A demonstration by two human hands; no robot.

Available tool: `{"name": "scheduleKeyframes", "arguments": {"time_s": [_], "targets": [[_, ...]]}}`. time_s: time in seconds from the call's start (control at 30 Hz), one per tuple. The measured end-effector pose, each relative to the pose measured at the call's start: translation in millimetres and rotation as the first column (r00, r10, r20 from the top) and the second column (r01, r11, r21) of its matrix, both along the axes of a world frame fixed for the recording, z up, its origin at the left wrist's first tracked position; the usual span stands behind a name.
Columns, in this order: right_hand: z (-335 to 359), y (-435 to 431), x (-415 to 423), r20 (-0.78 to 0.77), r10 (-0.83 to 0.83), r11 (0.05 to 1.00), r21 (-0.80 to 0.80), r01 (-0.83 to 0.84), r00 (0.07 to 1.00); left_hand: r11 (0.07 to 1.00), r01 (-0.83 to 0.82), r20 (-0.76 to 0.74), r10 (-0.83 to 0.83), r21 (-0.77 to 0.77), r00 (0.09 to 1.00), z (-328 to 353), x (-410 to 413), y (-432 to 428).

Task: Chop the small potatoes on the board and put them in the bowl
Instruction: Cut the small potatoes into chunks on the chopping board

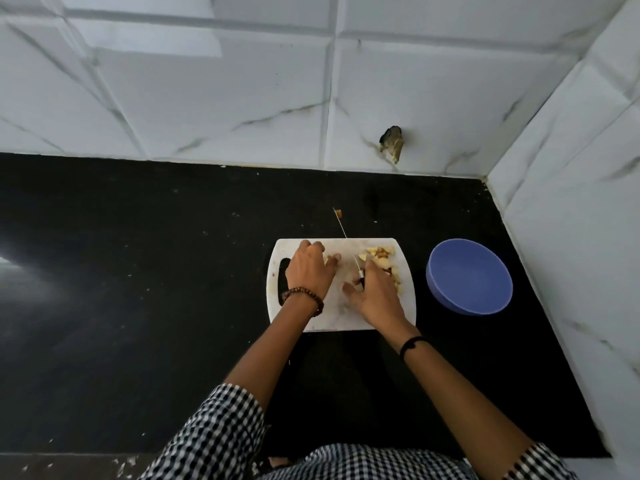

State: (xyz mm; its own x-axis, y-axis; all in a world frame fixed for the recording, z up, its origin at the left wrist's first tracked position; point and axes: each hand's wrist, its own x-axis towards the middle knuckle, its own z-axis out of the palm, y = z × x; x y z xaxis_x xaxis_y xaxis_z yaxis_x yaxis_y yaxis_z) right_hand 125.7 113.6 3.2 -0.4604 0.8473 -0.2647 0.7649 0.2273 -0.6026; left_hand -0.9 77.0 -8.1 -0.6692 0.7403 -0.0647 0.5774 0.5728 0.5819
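Head view, left hand (310, 271) holding potato (328, 260), right hand (377, 296) gripping knife (358, 266), board (329, 317)

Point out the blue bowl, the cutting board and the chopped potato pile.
blue bowl (470, 276), head view, bare inner floor.
cutting board (336, 318), head view, bare patch between the forearms.
chopped potato pile (380, 253), head view, upper part of the pile.
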Motion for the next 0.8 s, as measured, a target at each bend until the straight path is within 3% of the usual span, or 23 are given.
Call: {"name": "scheduleKeyframes", "arguments": {"time_s": [0.13,0.23,0.3,0.5,0.7,0.8], "targets": [[-1.7,-5.1,11.2,-0.129,-0.161,0.956,-0.265,0.122,0.978,0.994,-0.007,-0.036,0.003,-0.113,0.999,0.5,-4.3,7.3],[-2.3,-5.6,26.3,-0.211,-0.355,0.818,-0.542,0.193,0.911,0.987,0.0,-0.069,-0.011,-0.161,0.998,1.4,-3.7,9.7],[0.4,-5.2,35.4,-0.205,-0.43,0.748,-0.626,0.22,0.88,0.982,0.013,-0.103,-0.033,-0.189,0.994,2.9,-3.2,10.3],[10.7,-7.9,59.5,-0.177,-0.552,0.596,-0.767,0.238,0.815,0.963,0.046,-0.187,-0.098,-0.264,0.977,5.1,-5.8,12.2],[16.8,-16.1,70.4,-0.134,-0.575,0.503,-0.836,0.22,0.807,0.963,0.038,-0.147,-0.08,-0.267,0.986,6.2,-8.3,13.7],[17.4,-22.9,74.5,-0.129,-0.549,0.52,-0.827,0.216,0.826,0.971,0.04,-0.096,-0.064,-0.235,0.993,4.0,-7.2,11.3]]}}
